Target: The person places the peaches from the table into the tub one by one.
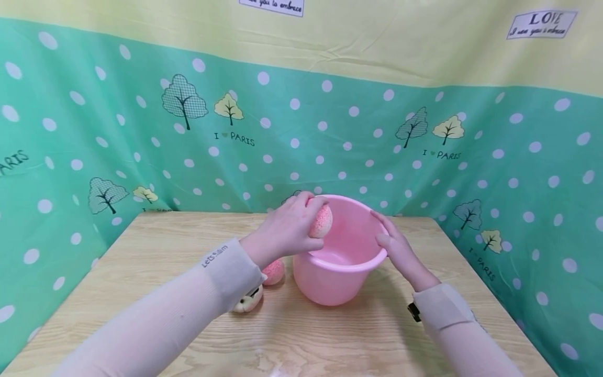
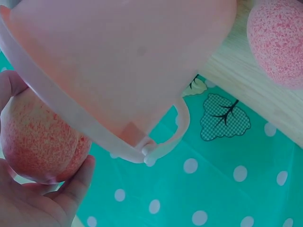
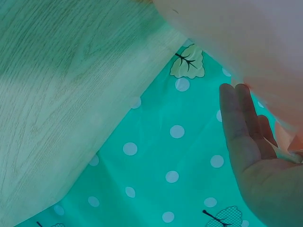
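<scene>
while the left hand has a peach pinched between thumb and fingers, the right hand clamps the opposite rim of the bucket, thumb inside. what matters, we reckon: that peach sits right at the left edge of the mouth, so the opening lies just to its right. it's near round, no long axis we can spot. a second peach lies just left of the bucket, nearer the left hand.

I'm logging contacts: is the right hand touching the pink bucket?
Touching: in the head view, the right hand grips the pink bucket by its rim, thumb inside.
</scene>
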`<action>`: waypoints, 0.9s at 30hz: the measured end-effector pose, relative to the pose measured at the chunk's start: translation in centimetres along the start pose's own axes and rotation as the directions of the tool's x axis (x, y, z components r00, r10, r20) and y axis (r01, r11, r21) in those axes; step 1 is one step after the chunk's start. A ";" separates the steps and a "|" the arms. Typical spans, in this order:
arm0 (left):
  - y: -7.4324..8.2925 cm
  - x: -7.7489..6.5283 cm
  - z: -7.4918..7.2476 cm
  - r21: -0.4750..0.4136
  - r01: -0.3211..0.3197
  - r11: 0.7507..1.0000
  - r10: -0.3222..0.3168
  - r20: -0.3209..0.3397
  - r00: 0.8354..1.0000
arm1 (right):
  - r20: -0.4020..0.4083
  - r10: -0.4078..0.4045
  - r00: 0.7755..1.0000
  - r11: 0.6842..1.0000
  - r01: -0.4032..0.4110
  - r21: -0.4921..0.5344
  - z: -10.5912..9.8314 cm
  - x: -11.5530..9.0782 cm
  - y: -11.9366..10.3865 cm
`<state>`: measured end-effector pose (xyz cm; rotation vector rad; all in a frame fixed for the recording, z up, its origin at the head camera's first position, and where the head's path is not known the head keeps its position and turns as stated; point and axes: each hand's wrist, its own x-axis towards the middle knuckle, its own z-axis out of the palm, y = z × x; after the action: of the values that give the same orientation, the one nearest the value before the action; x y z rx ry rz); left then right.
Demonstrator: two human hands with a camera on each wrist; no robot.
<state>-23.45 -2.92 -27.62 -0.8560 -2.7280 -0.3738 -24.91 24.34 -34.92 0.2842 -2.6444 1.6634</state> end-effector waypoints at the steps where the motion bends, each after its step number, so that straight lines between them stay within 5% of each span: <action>1: 0.0 0.0 0.0 -0.002 0.001 1.000 -0.001 0.002 1.000 | 0.001 0.004 1.000 1.000 -0.004 0.001 0.0 0.0 0.0; 27: 0.5 1.7 1.6 -0.085 0.022 0.996 -0.018 0.044 0.999 | 0.057 0.087 0.995 0.994 -0.084 -0.068 -0.4 0.0 -0.8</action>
<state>-24.76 -1.13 -28.45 -0.8694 -2.7801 -0.4845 -24.84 24.39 -34.03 0.2266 -2.7867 1.6113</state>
